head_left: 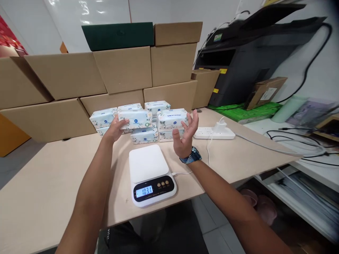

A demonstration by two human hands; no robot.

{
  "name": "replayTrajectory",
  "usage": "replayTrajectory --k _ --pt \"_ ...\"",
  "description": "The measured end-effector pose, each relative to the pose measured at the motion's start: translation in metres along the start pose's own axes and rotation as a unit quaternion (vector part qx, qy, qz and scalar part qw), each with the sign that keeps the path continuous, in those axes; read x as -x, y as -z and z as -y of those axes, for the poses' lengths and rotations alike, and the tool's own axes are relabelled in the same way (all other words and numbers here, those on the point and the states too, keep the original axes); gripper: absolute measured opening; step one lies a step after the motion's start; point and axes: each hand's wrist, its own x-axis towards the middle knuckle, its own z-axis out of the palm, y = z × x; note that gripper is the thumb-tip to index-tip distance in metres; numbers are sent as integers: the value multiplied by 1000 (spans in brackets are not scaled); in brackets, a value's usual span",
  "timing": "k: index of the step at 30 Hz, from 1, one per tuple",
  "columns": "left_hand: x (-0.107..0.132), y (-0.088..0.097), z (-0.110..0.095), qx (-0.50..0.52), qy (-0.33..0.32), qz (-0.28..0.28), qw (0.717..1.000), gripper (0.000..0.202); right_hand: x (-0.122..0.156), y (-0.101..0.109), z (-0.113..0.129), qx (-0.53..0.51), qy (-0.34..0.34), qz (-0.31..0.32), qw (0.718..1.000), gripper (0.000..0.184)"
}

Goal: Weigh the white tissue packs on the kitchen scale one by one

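Observation:
My left hand [116, 129] grips the left end of a white and blue tissue pack [136, 119] and holds it in the air, just above the stack of several like packs [169, 121]. My right hand [186, 135] hovers to the right with its palm up and fingers spread, holding nothing, close to the right side of the stack. A watch is on that wrist. Below both hands a white kitchen scale [148, 165] sits on the table with a bare platform and a lit display reading 103.1.
A wall of cardboard boxes [122, 68] with a dark green box [119, 35] on top stands behind the packs. A white power strip [215, 133] with cables lies to the right. A black printer [251, 53] on green pads stands at the back right. The beige table [47, 183] ends near me.

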Motion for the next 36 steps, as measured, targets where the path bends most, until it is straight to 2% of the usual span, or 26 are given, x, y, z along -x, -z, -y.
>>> replayTrajectory --k 3,5,6,9,11,14,18,20,22,25,28,30,33,36 --pt "7 3 -3 -67 -5 83 994 106 -3 5 5 22 -41 -9 999 100" --pt "9 6 -4 -120 -7 126 985 112 -5 7 4 29 -56 -15 998 98" --pt "9 6 -4 -139 -3 128 982 110 -6 7 2 31 -63 -18 997 96" --pt "8 7 0 -164 3 109 980 99 -8 8 -2 35 -77 -25 996 93" --pt "7 5 4 -162 -4 117 980 93 -7 8 -3 32 -81 -26 996 91" --pt "9 1 5 -179 -10 108 978 90 -6 8 -2 14 -79 -26 996 89" --pt "14 -3 -1 -231 12 77 970 91 -2 6 0 -9 -86 -31 996 87" --pt "15 -6 -2 -246 24 68 967 85 -1 4 -3 -22 -97 -23 995 88" --pt "16 -9 0 -247 29 78 965 76 -2 2 -9 -40 -115 -23 992 89" --pt "16 -13 4 -234 34 95 967 68 -8 2 -28 -37 -152 -64 986 91" --pt "18 -19 3 -245 40 79 965 63 -17 5 -53 -21 -203 -115 972 94" --pt "21 -22 0 -277 43 63 958 58 -22 8 -66 -31 -242 -122 962 94" --pt "26 -27 -6 -334 50 44 940 55 -25 8 -73 -46 -273 -107 955 92" --pt "30 -30 -10 -340 54 50 938 66 -24 6 -69 -60 -280 -100 953 86"
